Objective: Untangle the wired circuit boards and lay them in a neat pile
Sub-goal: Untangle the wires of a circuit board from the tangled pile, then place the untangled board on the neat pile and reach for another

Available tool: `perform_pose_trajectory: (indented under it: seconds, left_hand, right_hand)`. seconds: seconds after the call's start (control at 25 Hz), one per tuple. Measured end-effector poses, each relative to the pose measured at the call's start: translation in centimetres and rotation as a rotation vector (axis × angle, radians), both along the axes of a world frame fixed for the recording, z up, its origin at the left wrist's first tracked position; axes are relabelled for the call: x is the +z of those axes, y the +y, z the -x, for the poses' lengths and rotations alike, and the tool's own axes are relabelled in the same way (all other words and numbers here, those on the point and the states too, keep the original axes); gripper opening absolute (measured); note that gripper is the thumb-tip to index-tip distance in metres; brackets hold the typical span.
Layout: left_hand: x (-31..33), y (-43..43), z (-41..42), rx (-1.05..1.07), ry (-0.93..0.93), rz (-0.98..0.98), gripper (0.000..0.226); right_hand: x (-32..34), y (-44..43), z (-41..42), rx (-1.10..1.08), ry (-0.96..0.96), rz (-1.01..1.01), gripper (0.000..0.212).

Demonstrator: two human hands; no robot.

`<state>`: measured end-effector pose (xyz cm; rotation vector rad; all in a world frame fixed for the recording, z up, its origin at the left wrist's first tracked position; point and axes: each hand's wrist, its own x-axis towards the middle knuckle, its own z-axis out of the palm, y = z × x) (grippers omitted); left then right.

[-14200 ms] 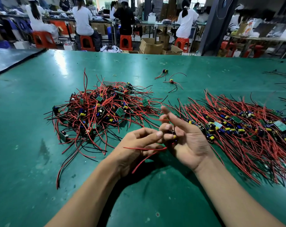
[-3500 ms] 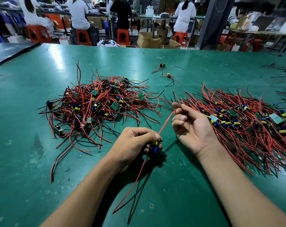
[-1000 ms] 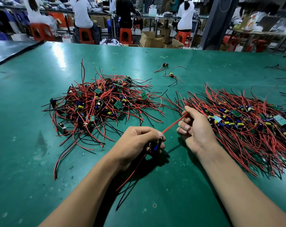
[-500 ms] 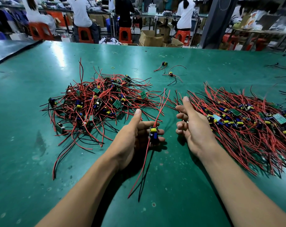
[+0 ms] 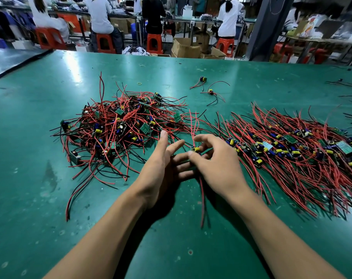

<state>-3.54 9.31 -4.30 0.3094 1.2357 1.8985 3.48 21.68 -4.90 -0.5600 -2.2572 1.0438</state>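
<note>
The board (image 5: 196, 149) is now in my right hand (image 5: 217, 167), pinched between thumb and fingertips with its yellow capacitor showing. Half a second ago my left hand held it while my right waited open beside it. It sits just right of the tangle (image 5: 118, 127) and slightly nearer to me.

My left hand (image 5: 160, 174) has let go. It lies open, fingers straight and spread, their tips just beside my right thumb.

The board's wires (image 5: 202, 198) no longer run taut between my hands as they did a second ago. One red end stands up past the tangle's right fringe and the other trails toward me over the table (image 5: 50, 218). I cannot tell whether the upper end touches the fringe.

I judge the handover to mean this board is pulled free, with its leads drawn fairly straight. What remains for it is to go onto the pile (image 5: 291, 156), which spreads out right of the tangle with its wires all lying one way.

The tangle is still a big heap, so most of the job lies ahead. Two strays (image 5: 210, 91) lie beyond the tangle, to its right.
</note>
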Motion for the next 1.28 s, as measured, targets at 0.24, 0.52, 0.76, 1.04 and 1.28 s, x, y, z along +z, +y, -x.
perform_pose_trajectory:
  seconds: [0.24,0.52,0.76,1.04,1.28]
  left_hand:
    - [-0.4,0.1,-0.3,0.095,0.000,0.064,0.039]
    - [-0.3,-0.1,0.4,0.438,0.212,0.052,0.019]
    - [-0.3,0.1,1.5,0.562,0.238,0.062,0.052]
    - [-0.5,-0.6,3.5,0.474,0.032,-0.042,0.078]
    - [-0.4,-0.8,3.9,0.453,-0.007,-0.054,0.056]
  right_hand:
    - [1.1,4.9,-1.3,-0.257,-0.045,-0.152,0.024]
    - [1.5,3.4,-1.6,-0.381,-0.244,-0.428,0.037]
    - [-0.7,-1.6,-0.3,0.066,-0.224,-0.312,0.024]
    - [-0.4,0.8,-0.6,-0.161,-0.435,-0.378,0.031]
    - [0.1,0.9,-1.0,-0.226,-0.509,-0.393,0.032]
